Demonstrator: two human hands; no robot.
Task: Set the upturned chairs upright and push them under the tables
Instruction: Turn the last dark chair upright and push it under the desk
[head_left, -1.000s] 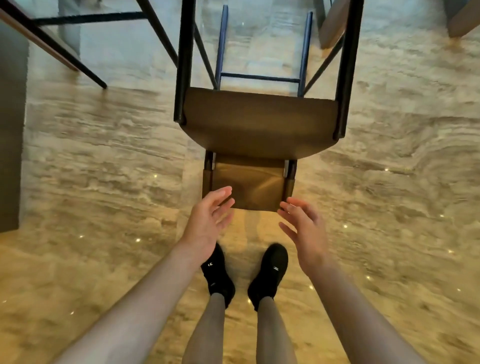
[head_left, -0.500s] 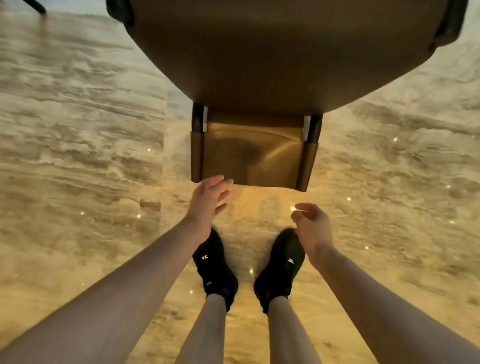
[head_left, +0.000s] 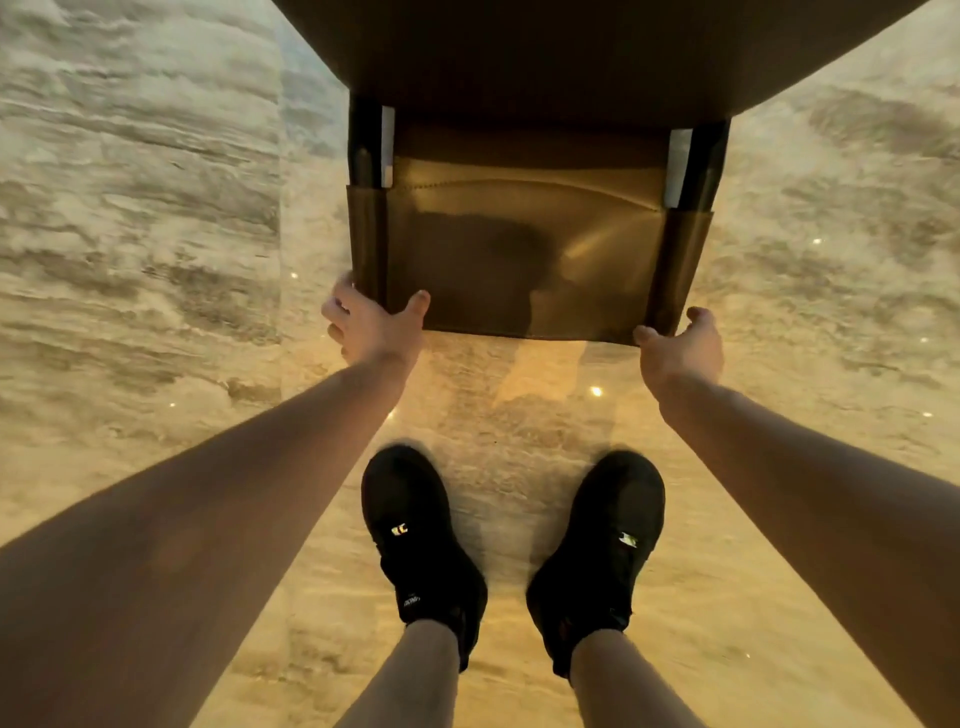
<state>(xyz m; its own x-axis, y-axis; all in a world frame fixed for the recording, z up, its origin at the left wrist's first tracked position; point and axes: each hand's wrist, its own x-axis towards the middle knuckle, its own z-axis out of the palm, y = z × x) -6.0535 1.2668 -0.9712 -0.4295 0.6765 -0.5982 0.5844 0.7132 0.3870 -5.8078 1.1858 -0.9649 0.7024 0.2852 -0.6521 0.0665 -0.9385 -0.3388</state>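
The upturned chair (head_left: 524, 249) hangs in front of me with its brown backrest pointing down toward the marble floor (head_left: 135, 218), and I have that backrest's bottom edge by its two lower corners. My left hand (head_left: 371, 325) clamps the left corner, thumb on the near face and fingers wrapped behind, while my right hand (head_left: 680, 348) closes on the right corner with its thumb at the edge and its fingers going behind the panel. Both my bare arms reach straight forward and down, above my black shoes (head_left: 421, 540), which stand apart on the floor.
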